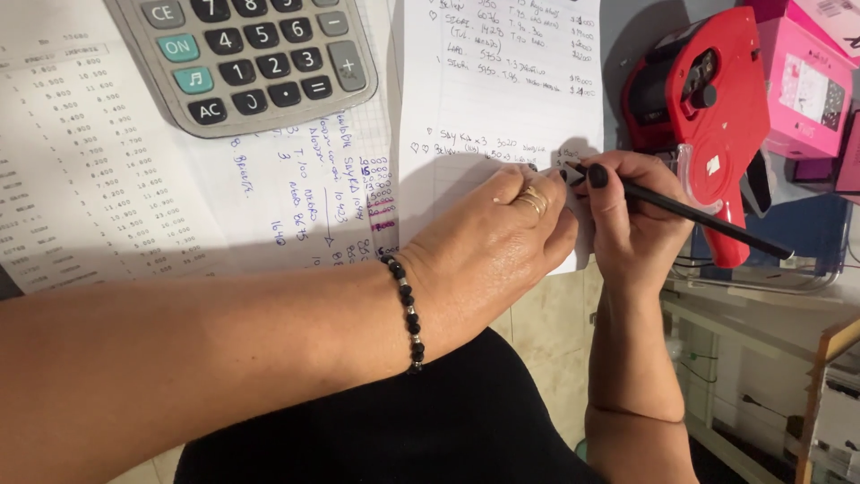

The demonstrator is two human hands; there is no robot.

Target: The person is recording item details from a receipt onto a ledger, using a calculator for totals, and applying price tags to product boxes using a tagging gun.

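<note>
We grip the black pen [690, 213] in our right hand [632, 220], tip on the lined sheet [484, 99]; our left hand [497, 246] rests flat, fingers loosely extended, on it.

The work surface [618, 54] is grey and lies partly in shadow cast from above. Below its edge, the floor [546, 341] consists of pale beige tiles with visible joints. To the right stands a white shelf frame [717, 332] with a horizontal rail and a vertical post. A wooden frame edge [820, 385] runs upright at the far right. Dark cables [761, 408] hang behind the shelf frame. Lighting is bright and even, producing soft shadows on the surface.
</note>
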